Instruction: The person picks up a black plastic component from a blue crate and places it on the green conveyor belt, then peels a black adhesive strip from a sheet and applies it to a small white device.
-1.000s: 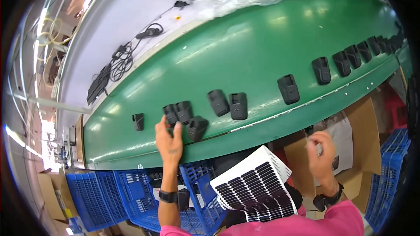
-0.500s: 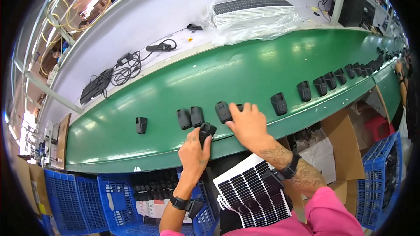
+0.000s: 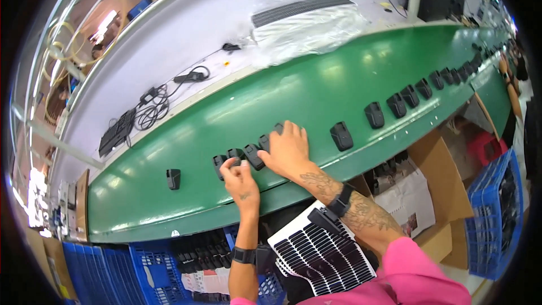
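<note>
My left hand [image 3: 240, 183] is at the near side of a short row of small black plastic casings. Its bent index finger and thumb are apart, beside a black casing [image 3: 218, 168] and partly in front of another casing [image 3: 234, 153]. Just right of them stands a third casing [image 3: 254, 157]. My right hand [image 3: 289, 148] reaches over the row's right end, fingers stretched forward and thumb out to the left. It partly covers a casing [image 3: 264, 142] and one farther back [image 3: 279, 128]. Whether it grips either cannot be made out. Both wrists wear black straps with small boxes.
Along the green bench [image 3: 197, 135], more casings [image 3: 374, 114] stand toward the right, with a lone casing [image 3: 173, 179] at left. Behind lie cables [image 3: 155, 110] and a plastic-wrapped stack [image 3: 307, 22]. Blue crates [image 3: 149, 257] and a cardboard box [image 3: 440, 175] sit below the near edge.
The casing held in my left hand now stands in the row, and that hand has moved left. My right hand has moved left along the row. The whole view has shifted slightly.
</note>
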A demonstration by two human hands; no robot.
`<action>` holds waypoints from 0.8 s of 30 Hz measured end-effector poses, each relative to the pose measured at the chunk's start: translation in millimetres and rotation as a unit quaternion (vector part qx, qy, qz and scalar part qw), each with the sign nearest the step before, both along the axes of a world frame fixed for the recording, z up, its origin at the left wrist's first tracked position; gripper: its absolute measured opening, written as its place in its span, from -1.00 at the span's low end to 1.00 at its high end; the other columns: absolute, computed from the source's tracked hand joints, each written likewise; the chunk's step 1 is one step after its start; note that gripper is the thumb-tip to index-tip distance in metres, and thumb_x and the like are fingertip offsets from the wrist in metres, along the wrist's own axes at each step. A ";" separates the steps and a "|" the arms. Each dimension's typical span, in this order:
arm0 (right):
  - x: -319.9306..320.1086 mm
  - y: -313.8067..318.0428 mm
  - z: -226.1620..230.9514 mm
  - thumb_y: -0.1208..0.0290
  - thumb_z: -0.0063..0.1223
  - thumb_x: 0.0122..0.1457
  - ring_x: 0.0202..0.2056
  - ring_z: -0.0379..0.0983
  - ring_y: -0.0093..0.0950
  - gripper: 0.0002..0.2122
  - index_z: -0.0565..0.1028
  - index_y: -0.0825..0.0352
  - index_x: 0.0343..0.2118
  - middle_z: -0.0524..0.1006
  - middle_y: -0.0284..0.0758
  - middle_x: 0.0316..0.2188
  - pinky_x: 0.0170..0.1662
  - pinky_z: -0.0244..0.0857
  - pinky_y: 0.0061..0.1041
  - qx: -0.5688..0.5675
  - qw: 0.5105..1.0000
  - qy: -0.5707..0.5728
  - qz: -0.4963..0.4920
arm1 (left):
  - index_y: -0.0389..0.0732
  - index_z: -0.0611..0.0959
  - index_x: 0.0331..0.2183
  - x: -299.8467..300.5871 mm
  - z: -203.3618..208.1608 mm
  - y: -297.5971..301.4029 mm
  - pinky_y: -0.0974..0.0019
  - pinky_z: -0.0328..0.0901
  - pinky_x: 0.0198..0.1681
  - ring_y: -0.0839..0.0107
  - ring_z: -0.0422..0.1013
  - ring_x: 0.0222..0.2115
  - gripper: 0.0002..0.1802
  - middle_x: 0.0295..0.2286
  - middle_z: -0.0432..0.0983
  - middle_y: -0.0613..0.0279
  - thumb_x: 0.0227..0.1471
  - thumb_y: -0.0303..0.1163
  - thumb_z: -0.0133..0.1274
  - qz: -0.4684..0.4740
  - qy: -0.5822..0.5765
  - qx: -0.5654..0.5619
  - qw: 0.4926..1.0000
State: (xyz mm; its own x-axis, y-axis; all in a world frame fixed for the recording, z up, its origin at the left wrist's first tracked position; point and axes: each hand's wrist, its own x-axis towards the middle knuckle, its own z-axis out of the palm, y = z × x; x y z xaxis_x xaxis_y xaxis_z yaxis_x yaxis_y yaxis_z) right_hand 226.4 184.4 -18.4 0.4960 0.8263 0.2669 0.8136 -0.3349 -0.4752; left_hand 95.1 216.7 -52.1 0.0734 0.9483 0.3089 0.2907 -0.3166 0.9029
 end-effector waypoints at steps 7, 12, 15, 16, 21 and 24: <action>-13.8 23.7 -13.6 0.26 0.00 -0.03 0.01 0.23 -0.15 -0.69 0.57 0.36 -0.29 0.34 0.05 0.00 0.11 -0.01 -0.05 0.002 0.997 -0.046 -0.059 | -0.29 0.42 -0.19 -14.6 -2.1 19.1 0.54 0.05 -0.56 0.66 0.16 -0.57 -0.71 -0.56 0.30 0.43 0.09 -0.33 0.01 -0.041 0.066 0.011 0.997; -2.4 7.4 -17.3 0.34 0.02 -0.05 -0.03 0.23 -0.21 -0.73 0.56 0.37 -0.31 0.40 -0.05 -0.12 0.12 0.02 -0.12 0.033 0.998 -0.017 -0.053 | -0.30 0.39 -0.23 4.9 1.7 -4.1 0.55 -0.05 -0.63 0.70 0.06 -0.63 -0.78 -0.61 0.19 0.48 0.14 -0.36 -0.07 -0.069 0.011 -0.019 0.997; 22.6 -83.0 11.7 0.37 0.20 -0.22 -0.08 0.23 -0.13 -0.67 0.49 0.47 -0.37 0.32 0.02 -0.15 -0.03 0.21 -0.27 0.177 0.965 0.156 0.116 | -0.27 0.38 -0.20 -8.8 -6.2 3.0 0.59 -0.06 -0.65 0.71 0.07 -0.64 -0.77 -0.62 0.19 0.47 0.14 -0.35 -0.06 -0.071 0.015 -0.038 0.997; 30.5 -124.5 15.5 0.37 0.23 -0.21 -0.08 0.23 -0.09 -0.64 0.45 0.47 -0.34 0.25 0.06 -0.08 -0.08 0.25 -0.28 0.244 0.943 0.160 0.162 | -0.27 0.38 -0.20 -7.2 -6.5 4.2 0.59 -0.06 -0.65 0.71 0.07 -0.64 -0.77 -0.62 0.19 0.47 0.14 -0.35 -0.06 -0.064 0.017 -0.040 0.997; 101.7 -297.1 -41.9 0.25 0.35 -0.17 0.07 0.22 -0.11 -0.52 0.50 0.29 -0.14 0.27 -0.01 0.06 0.12 0.06 -0.24 0.182 0.884 0.381 0.200 | -0.32 0.33 -0.08 -9.6 3.2 5.4 0.59 -0.01 -0.65 0.68 0.12 -0.65 -0.58 -0.62 0.23 0.41 0.11 -0.27 0.01 0.003 0.073 -0.029 0.997; 119.3 -348.6 -196.8 0.17 0.32 -0.18 0.06 0.23 -0.07 -0.48 0.48 0.37 -0.15 0.27 0.08 0.04 0.10 0.12 -0.26 0.081 0.919 0.325 -0.210 | -0.37 0.25 0.07 0.1 0.1 7.8 0.58 -0.03 -0.67 0.67 0.12 -0.68 -0.37 -0.67 0.23 0.40 0.08 -0.23 0.04 0.063 0.071 -0.030 0.995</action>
